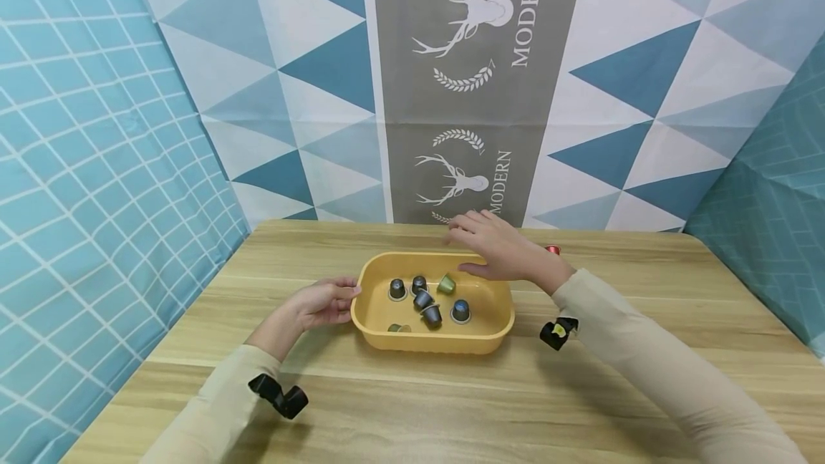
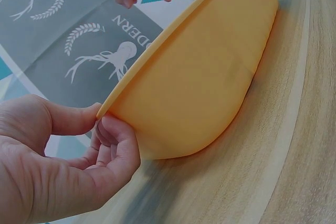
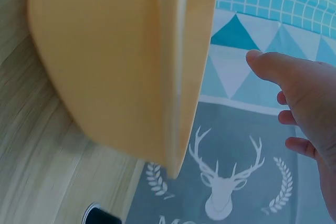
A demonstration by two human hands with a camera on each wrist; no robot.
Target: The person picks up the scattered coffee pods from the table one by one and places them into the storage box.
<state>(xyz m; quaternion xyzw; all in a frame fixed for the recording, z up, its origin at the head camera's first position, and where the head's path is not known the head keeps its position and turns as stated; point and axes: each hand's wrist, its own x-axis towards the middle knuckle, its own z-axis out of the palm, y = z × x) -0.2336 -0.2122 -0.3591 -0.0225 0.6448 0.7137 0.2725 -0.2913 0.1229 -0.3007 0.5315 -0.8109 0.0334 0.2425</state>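
Observation:
A yellow plastic tub [image 1: 438, 344] stands on the table with coffee capsules lying loose in it. Dark capsules [image 1: 432, 316] cluster around its middle, a green capsule [image 1: 446, 283] lies tilted behind them, and a blue-topped capsule [image 1: 460, 311] stands to their right. An olive capsule [image 1: 398, 328] is partly hidden by the front wall. My left hand [image 1: 322, 303] pinches the tub's left rim between thumb and curled fingers, clearest in the left wrist view. Above the back right of the tub hovers my right hand [image 1: 493, 242], fingers loosely extended, nothing seen in them.
Behind the right forearm, a red capsule [image 1: 553, 250] lies on the wooden table [image 1: 412, 407], mostly covered. A dark round-rimmed item [image 3: 101, 215] shows at the bottom of the right wrist view. Patterned cloth [image 1: 464, 99] hangs behind the table's back edge.

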